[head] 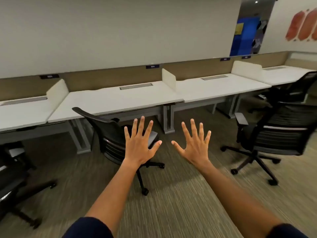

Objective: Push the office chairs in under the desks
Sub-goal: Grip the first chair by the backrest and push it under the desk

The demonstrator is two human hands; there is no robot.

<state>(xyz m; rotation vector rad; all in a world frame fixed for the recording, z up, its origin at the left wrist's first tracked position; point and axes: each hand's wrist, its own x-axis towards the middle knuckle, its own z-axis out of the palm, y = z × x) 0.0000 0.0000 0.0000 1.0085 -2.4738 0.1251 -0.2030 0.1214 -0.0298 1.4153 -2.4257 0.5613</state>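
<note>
My left hand [139, 145] and right hand [194, 146] are both raised in front of me, palms forward, fingers spread wide, holding nothing and touching nothing. The nearest black mesh-backed office chair on castors [109, 140] stands just beyond and to the left of my left hand, so that hand is the closer one. It is turned askew: its backrest runs at a slant to the front edge of the long white-topped desk with grey metal legs [116, 102], and its seat sits mostly out on the striped grey-brown carpet [180, 194]. I judge it needs squaring before it rolls in between the desk legs. A second black office chair with armrests [274, 134] stands well out to my right, with a third behind it, and another black chair [12, 177] is at the far left edge. Low cream divider panels [169, 78] separate the desk bays.
</note>
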